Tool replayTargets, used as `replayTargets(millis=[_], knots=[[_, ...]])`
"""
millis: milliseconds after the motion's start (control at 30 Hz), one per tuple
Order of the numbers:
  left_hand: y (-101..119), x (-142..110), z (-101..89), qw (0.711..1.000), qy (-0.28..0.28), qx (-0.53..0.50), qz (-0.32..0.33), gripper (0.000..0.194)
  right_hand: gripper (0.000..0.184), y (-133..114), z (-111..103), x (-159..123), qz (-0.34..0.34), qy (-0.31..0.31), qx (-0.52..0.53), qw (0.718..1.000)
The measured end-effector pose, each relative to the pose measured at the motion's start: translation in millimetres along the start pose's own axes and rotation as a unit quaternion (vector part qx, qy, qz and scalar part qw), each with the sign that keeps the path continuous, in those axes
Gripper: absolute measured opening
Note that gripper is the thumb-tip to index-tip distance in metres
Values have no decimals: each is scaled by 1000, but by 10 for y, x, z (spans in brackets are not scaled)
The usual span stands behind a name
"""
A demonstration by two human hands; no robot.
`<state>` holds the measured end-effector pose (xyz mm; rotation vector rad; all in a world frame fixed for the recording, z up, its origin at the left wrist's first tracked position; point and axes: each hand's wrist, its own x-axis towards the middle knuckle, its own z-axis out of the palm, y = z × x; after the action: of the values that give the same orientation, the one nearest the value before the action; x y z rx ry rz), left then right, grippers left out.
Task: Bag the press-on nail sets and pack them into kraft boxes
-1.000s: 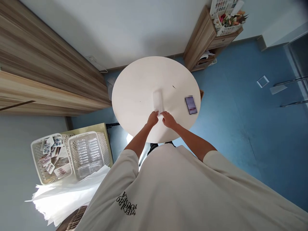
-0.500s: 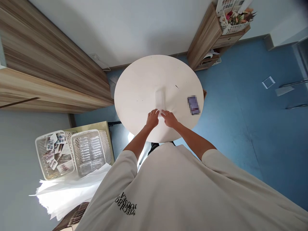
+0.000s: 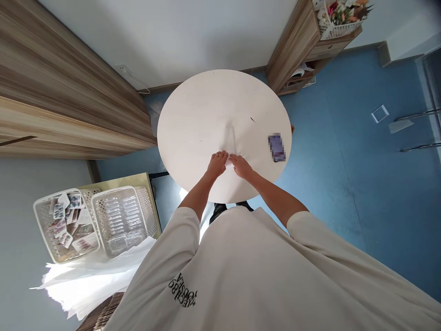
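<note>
On the round white table lies a long, narrow, whitish see-through packet, its far end pointing away from me. It is so close in colour to the tabletop that its kind does not show. My left hand holds the left side of its near end, fingers bent and pressed together. On the opposite side my right hand has its thumb and fingers closed on the same end. The fingertips of both hands nearly meet and cover that end.
A phone-like purple item, blurred, lies on the table's right. Left stand two white baskets, one with printed cards, one with clear plastic cases; white sheets lie before them. A wooden cabinet stands behind right.
The view has shifted slightly. Both hands stay at the packet's near end, with the fingers drawn closer together, and the packet looks narrower and fainter than before.
</note>
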<state>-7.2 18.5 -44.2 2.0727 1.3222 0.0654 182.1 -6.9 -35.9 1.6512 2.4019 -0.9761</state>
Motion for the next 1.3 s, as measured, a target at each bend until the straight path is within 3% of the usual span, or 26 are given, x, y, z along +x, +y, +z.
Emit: replayTargets(millis=[167, 400, 500, 600, 700, 800, 900, 1067, 1300], knots=[[-8, -71, -17, 998, -26, 52, 15, 68, 56, -16, 53, -53, -10, 8, -45, 999], [194, -698, 137, 995, -61, 75, -8, 65, 46, -194, 231, -448, -60, -8, -117, 991], [220, -868, 213, 994, -78, 58, -45, 76, 44, -236, 201, -533, -66, -22, -104, 992], [181, -844, 218, 993, -77, 9, -89, 72, 43, -243, 87, -500, -58, -33, -72, 995], [139, -677, 173, 985, -63, -59, -148, 49, 41, -226, -47, -377, -36, -40, -37, 998], [130, -496, 142, 967, -48, -120, -221, 32, 38, -198, -134, -203, 1, -36, 2, 999], [156, -418, 175, 943, -1, -191, -274, 28, 40, -177, -156, -19, 48, -20, 39, 998], [239, -518, 318, 918, 115, -256, -279, 47, 40, -166, -115, 224, 89, 5, 71, 993], [268, -642, 372, 943, 98, -223, -228, 70, 40, -162, 18, 379, 164, 75, 117, 977]])
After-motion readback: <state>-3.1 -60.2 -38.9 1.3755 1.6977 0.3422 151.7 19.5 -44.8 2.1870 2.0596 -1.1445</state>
